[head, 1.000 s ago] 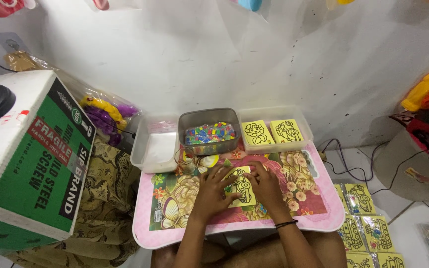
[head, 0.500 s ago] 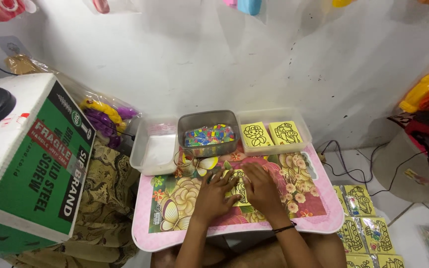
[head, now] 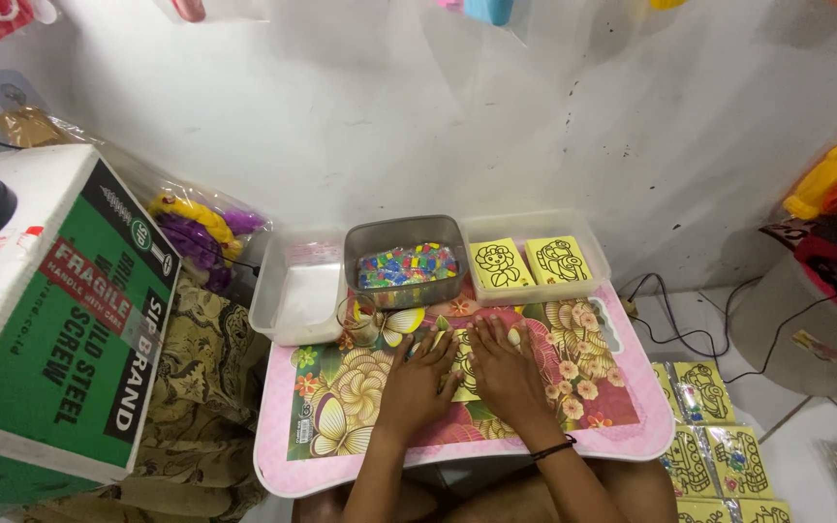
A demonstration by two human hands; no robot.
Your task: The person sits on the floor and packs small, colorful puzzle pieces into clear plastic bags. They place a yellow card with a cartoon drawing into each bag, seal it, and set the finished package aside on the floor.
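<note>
We see both hands flat on a yellow card (head: 461, 366) lying mid-table (head: 622, 426) (the card is mostly covered). The left hand (head: 418, 383) presses with fingers spread and straight, gripping nothing; the right hand (head: 504, 368) does the same just beside it, touching the card. At twelve o'clock from the hands sits a grey tub (head: 406, 261) of coloured bits; at one o'clock, a clear tray (head: 537, 261) with two more cards; at ten o'clock, a white tray (head: 297, 291).

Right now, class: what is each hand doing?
Left hand: open, flat on the yellow card.
Right hand: open, flat on the same card.
</note>
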